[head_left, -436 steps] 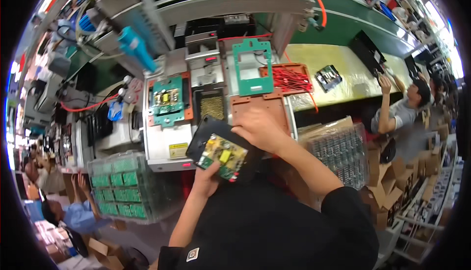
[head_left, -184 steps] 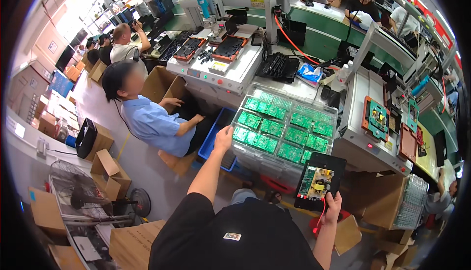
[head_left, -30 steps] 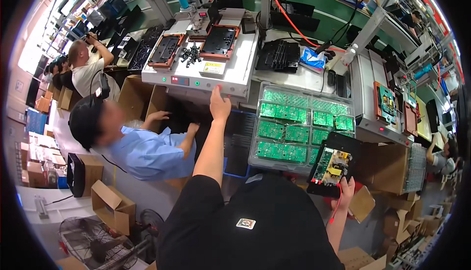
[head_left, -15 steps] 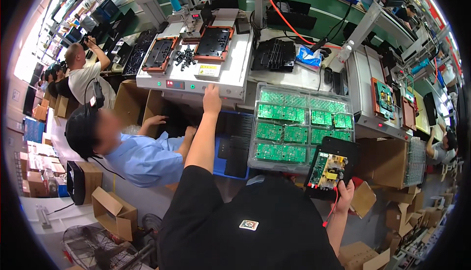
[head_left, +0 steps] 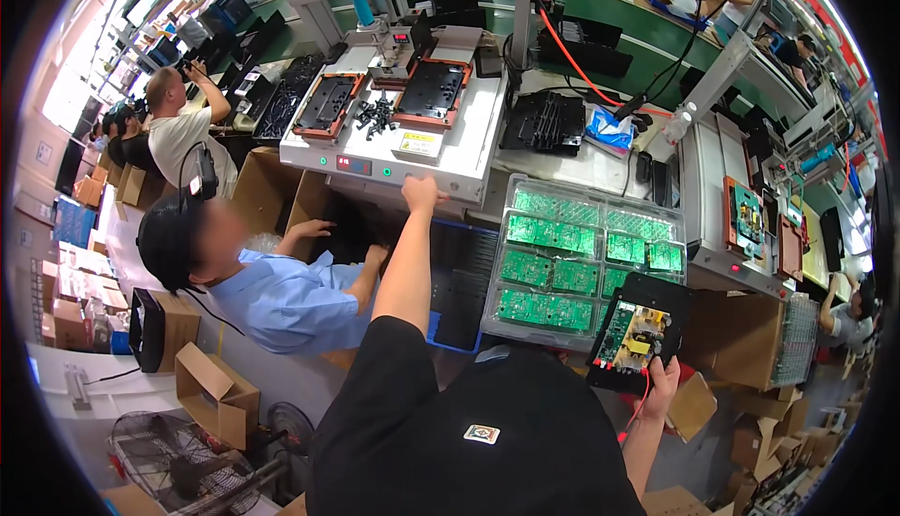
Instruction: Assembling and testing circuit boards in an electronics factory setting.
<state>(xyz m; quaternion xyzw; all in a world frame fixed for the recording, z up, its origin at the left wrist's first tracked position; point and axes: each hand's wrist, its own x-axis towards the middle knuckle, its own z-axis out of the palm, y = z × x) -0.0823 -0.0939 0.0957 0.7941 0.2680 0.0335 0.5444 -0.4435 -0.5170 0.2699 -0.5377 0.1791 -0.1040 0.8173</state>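
Note:
In my right hand (head_left: 664, 387) is a flat black housing plate (head_left: 667, 302), gripped at its lower right edge. A circuit board (head_left: 634, 336) with yellow and green areas lies on the plate, and a red cable hangs from it past my wrist. My left arm reaches forward, and my left hand (head_left: 423, 194) is just before the front panel of a white bench machine (head_left: 375, 162). Its fingers are curled, one digit sticks out to the right, and no object shows in it. Two brown-framed fixtures with black parts (head_left: 433, 89) sit on the machine, with small black pieces (head_left: 375, 115) between them.
A clear tray (head_left: 548, 336) of green circuit boards stands ahead of me. Close on my left sits a person in a blue shirt (head_left: 300, 296). A second machine (head_left: 708, 174) is at the right, with cardboard boxes (head_left: 736, 333) below. A fan (head_left: 178, 460) stands lower left.
My left hand has come slightly off the machine's front panel, and a digit now points right. The whole view has shifted a little. My right hand keeps hold of the plate.

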